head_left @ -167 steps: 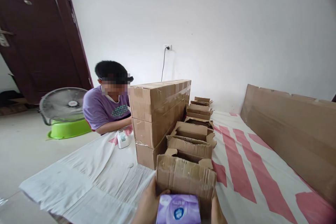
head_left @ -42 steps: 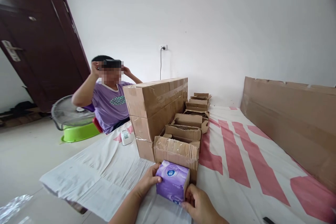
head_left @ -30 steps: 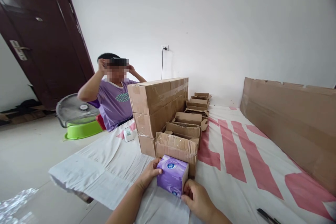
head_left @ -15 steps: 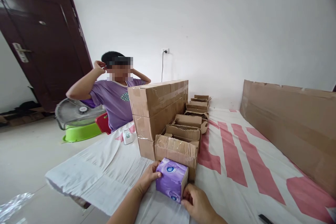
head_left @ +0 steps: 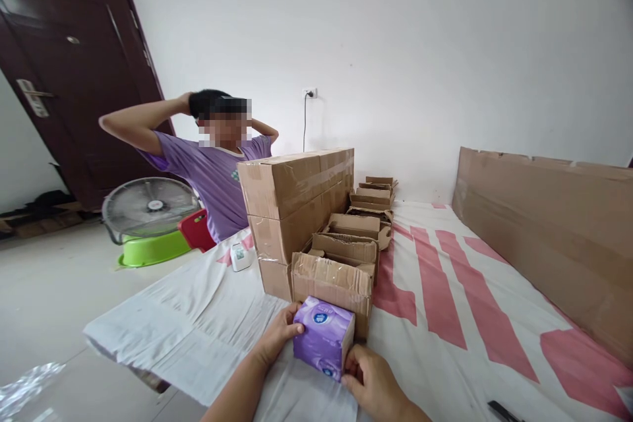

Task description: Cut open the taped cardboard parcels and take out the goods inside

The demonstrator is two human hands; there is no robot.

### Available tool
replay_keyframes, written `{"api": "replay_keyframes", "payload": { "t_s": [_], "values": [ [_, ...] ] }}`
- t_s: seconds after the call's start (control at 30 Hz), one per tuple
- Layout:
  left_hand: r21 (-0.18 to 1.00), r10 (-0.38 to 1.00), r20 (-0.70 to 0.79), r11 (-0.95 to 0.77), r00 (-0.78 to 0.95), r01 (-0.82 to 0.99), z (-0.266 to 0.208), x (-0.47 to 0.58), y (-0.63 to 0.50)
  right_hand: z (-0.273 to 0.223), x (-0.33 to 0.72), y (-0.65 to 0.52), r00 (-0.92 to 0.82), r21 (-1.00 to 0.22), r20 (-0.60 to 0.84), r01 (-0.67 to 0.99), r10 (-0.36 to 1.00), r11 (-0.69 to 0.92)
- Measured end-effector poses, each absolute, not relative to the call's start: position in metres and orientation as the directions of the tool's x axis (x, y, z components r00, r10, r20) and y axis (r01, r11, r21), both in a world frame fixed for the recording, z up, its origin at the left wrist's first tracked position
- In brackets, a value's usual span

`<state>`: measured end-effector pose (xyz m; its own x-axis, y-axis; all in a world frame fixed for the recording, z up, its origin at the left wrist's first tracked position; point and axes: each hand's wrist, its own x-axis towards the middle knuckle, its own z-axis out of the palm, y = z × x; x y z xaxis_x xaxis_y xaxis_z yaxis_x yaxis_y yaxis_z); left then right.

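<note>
A purple pack of tissues (head_left: 320,341) with blue round logos rests on the cloth-covered table, close against the front of an open cardboard box (head_left: 331,280). My left hand (head_left: 277,336) grips its left side, thumb on the front face and fingers behind the upper edge. On the right end of the pack, my right hand (head_left: 373,379) closes with thumb and bent fingers at the lower corner. The pack's underside and back are hidden. Behind the front box, several open cardboard boxes (head_left: 356,224) run in a row toward the wall.
Taped cartons (head_left: 291,191) are stacked left of the open boxes. A large cardboard panel (head_left: 544,231) stands along the right. A black tool (head_left: 502,410) lies at the front edge, a small white device (head_left: 241,257) at left. Another person (head_left: 208,178) sits beyond the table beside a fan (head_left: 153,204).
The other person's elbow on the left has lifted outward, with the hands now behind the head. My hands and the tissue pack have barely moved.
</note>
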<state>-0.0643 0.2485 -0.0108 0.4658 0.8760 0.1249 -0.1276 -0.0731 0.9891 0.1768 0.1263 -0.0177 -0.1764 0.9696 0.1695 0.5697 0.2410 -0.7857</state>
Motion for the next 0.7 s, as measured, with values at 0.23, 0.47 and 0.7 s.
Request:
{"api": "replay_keyframes", "payload": {
  "t_s": [0.23, 0.47, 0.7],
  "values": [
    [0.990, 0.877, 0.121, -0.071, 0.465, -0.122, -0.010, -0.065, 0.248, -0.013, 0.176, 0.124, -0.165, -0.803, 0.157, 0.553, 0.974, 0.224],
    [0.990, 0.875, 0.127, -0.079, 0.467, -0.120, -0.013, -0.066, 0.250, -0.006, 0.177, 0.121, -0.182, -0.818, 0.147, 0.530, 0.972, 0.223],
    [0.989, 0.870, 0.129, -0.081, 0.475, -0.120, -0.015, -0.066, 0.251, -0.009, 0.177, 0.123, -0.160, -0.803, 0.142, 0.559, 0.977, 0.208]
  ]
}}
